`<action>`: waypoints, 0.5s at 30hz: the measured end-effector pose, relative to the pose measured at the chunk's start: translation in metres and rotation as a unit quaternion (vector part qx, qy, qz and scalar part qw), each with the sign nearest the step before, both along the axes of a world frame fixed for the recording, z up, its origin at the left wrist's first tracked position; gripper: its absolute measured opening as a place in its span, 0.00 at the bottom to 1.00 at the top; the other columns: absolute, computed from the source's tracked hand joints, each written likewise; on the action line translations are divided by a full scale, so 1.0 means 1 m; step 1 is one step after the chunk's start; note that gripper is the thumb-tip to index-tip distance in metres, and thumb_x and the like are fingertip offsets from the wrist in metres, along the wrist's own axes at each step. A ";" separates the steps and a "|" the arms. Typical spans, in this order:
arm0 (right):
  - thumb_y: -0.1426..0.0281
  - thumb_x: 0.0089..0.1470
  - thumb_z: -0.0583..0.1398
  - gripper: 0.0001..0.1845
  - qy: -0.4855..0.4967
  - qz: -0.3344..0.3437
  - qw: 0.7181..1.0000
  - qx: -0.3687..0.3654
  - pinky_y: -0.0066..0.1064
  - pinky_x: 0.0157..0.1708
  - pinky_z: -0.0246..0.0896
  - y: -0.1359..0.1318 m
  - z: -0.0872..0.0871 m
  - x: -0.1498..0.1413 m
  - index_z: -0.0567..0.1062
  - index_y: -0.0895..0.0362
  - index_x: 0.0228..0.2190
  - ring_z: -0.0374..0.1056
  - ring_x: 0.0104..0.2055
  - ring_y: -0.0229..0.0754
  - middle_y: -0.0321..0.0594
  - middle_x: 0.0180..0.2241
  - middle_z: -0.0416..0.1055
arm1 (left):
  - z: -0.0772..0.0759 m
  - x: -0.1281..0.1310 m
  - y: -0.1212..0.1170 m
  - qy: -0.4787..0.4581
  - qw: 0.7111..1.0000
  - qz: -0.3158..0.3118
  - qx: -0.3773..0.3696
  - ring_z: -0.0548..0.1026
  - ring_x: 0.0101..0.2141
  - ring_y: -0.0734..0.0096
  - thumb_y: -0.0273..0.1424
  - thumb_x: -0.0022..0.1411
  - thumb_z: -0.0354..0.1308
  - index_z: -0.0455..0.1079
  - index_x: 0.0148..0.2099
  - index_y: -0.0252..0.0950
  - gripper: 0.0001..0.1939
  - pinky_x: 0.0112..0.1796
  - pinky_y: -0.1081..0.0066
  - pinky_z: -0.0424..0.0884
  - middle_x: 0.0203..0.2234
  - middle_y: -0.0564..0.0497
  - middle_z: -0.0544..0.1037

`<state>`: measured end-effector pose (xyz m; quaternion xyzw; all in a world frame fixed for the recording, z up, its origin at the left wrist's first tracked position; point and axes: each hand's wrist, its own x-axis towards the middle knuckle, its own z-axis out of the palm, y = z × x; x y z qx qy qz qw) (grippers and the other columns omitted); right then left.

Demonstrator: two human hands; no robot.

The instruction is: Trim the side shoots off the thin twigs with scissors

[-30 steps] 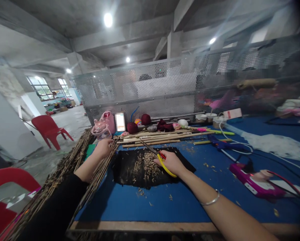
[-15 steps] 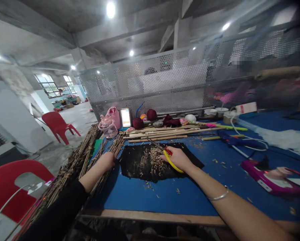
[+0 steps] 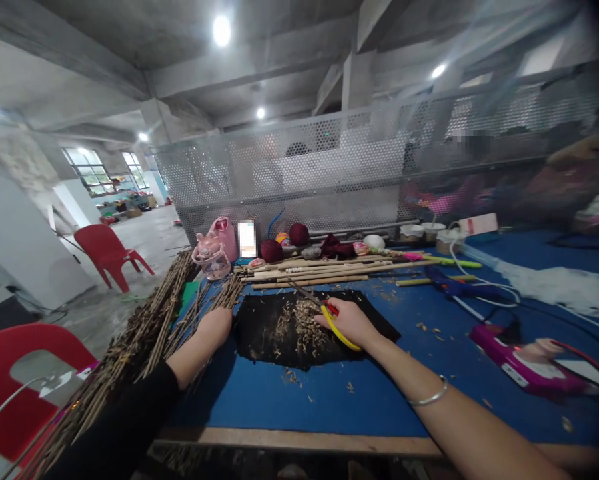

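My right hand (image 3: 350,323) is closed around scissors with a curved yellow handle (image 3: 340,331), red near the grip. Their blades point away to the upper left. Beneath them a black cloth (image 3: 262,333) lies spread on the blue tabletop, bearing a heap of small tan chips (image 3: 304,321). At the cloth's left edge, my left hand (image 3: 215,328) is curled closed against its corner. The fingertips there are partly hidden. Just beside and behind that hand lie thin dry twigs (image 3: 229,293).
Long twig bundles (image 3: 129,340) run along the table's left side. Pale sticks (image 3: 319,270), yarn balls (image 3: 272,251), a phone (image 3: 247,239) and a pink clear-sided container (image 3: 214,263) line the back. Right are a blue glue gun (image 3: 459,287) and a magenta device (image 3: 509,360). Red chairs (image 3: 104,253) stand left.
The view has shifted slightly, so most of the table appears a little further left. Both hands keep nearly the same places at the cloth, and the scissors stay in my right hand.
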<state>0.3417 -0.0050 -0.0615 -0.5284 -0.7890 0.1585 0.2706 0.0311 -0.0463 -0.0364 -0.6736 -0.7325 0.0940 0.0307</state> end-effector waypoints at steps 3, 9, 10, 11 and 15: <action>0.56 0.41 0.57 0.16 0.000 -0.002 1.000 -0.003 0.22 0.20 0.45 0.000 0.001 0.000 0.63 0.56 0.19 0.54 0.21 0.33 0.33 0.20 0.62 | -0.002 0.005 -0.001 0.014 1.000 0.002 0.015 0.74 0.36 0.59 0.19 0.56 0.41 0.68 0.40 0.28 0.16 0.37 0.64 0.69 0.34 0.35 0.74; 0.55 0.41 0.58 0.16 0.004 0.005 1.000 -0.009 0.22 0.21 0.45 -0.001 0.003 -0.001 0.64 0.56 0.20 0.55 0.22 0.33 0.33 0.20 0.62 | -0.001 0.007 -0.002 0.022 0.999 -0.023 0.011 0.74 0.37 0.57 0.18 0.56 0.41 0.68 0.40 0.25 0.16 0.37 0.61 0.68 0.34 0.33 0.72; 0.55 0.41 0.58 0.17 0.004 0.006 1.000 -0.009 0.22 0.21 0.45 -0.001 0.003 -0.001 0.64 0.56 0.20 0.55 0.22 0.33 0.33 0.20 0.62 | 0.000 0.005 -0.001 0.018 0.999 -0.032 0.004 0.74 0.37 0.57 0.18 0.55 0.42 0.68 0.40 0.25 0.15 0.38 0.62 0.68 0.35 0.33 0.73; 0.55 0.41 0.57 0.17 0.003 0.006 1.000 -0.008 0.23 0.21 0.45 -0.001 0.003 -0.001 0.64 0.56 0.20 0.55 0.21 0.33 0.33 0.20 0.62 | 0.002 0.003 0.001 0.013 0.999 -0.042 -0.005 0.74 0.38 0.58 0.18 0.54 0.44 0.68 0.40 0.26 0.15 0.38 0.64 0.68 0.35 0.34 0.73; 0.55 0.41 0.57 0.17 0.000 0.009 1.000 -0.007 0.23 0.20 0.45 0.000 0.002 0.000 0.64 0.56 0.20 0.54 0.21 0.33 0.33 0.20 0.62 | 0.010 -0.011 0.006 -0.014 0.997 -0.070 -0.038 0.74 0.38 0.65 0.18 0.50 0.50 0.70 0.41 0.34 0.16 0.38 0.74 0.67 0.33 0.41 0.75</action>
